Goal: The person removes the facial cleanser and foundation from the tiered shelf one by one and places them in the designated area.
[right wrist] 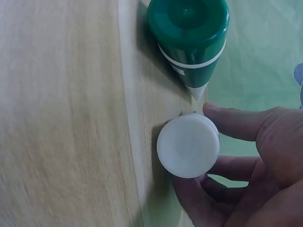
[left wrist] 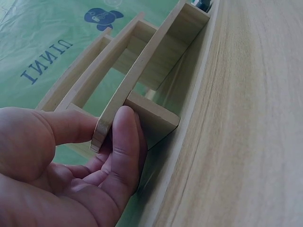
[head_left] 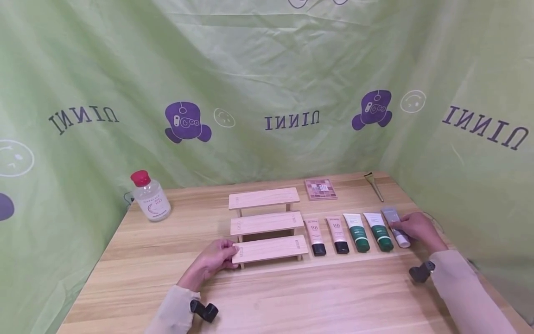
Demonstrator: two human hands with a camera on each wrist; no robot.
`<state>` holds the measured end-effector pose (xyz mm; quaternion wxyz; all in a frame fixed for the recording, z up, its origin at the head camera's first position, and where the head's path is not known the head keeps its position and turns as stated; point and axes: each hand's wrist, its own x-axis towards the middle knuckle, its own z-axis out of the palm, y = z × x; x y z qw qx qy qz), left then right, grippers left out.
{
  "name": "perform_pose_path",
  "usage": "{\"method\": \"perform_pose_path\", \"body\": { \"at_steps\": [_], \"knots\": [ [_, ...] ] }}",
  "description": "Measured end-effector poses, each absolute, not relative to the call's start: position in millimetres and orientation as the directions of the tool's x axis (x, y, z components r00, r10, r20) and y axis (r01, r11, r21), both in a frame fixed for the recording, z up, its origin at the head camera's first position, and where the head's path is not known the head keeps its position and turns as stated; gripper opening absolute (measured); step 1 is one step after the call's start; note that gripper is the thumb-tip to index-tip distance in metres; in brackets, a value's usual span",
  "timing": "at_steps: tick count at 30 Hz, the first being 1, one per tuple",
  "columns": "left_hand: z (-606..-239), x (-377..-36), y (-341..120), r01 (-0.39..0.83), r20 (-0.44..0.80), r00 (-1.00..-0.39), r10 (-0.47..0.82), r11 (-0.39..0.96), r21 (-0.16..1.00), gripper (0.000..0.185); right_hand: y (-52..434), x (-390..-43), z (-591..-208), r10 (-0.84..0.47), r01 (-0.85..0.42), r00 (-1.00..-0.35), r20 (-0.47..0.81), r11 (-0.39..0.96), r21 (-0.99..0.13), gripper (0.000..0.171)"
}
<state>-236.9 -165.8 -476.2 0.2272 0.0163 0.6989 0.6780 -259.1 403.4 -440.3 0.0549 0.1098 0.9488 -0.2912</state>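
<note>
A three-step wooden display stand [head_left: 269,249] stands mid-table. My left hand [head_left: 213,259] pinches the left end of its lowest step, thumb on top and fingers underneath, as the left wrist view shows. At the right end of a row of tubes, my right hand [head_left: 418,228] grips a grey tube [head_left: 390,215] lying flat, thumb and fingers on either side. Its round white cap [right wrist: 187,146] faces the right wrist camera. Beside it lie two white-and-green tubes [head_left: 381,232], then two pink BB cream tubes [head_left: 315,236] with black caps, closest to the stand.
A clear bottle [head_left: 155,204] with a red cap stands at the back left. Behind the tubes lie a pink makeup palette [head_left: 320,189] and a flat brush [head_left: 374,186]. A green printed curtain [head_left: 250,157] hangs around the wooden table [head_left: 292,297].
</note>
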Motion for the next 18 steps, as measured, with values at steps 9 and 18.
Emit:
{"method": "perform_pose_path", "body": {
  "at_steps": [9,18],
  "knots": [
    [-476.3,-236.3,-164.6,-0.283,-0.295,-0.897,0.328,0.086,0.955,0.027,401.2,-250.5,-438.1,0.212,0.257,-0.966,-0.146,0.819,-0.513,0.051],
    [-476.0,-236.1,-162.5,-0.277,-0.292,-0.901,0.32,0.094,0.956,0.025,362.4,-250.2,-428.2,0.257,0.187,-0.962,0.094,0.869,-0.458,0.066]
  ]
}}
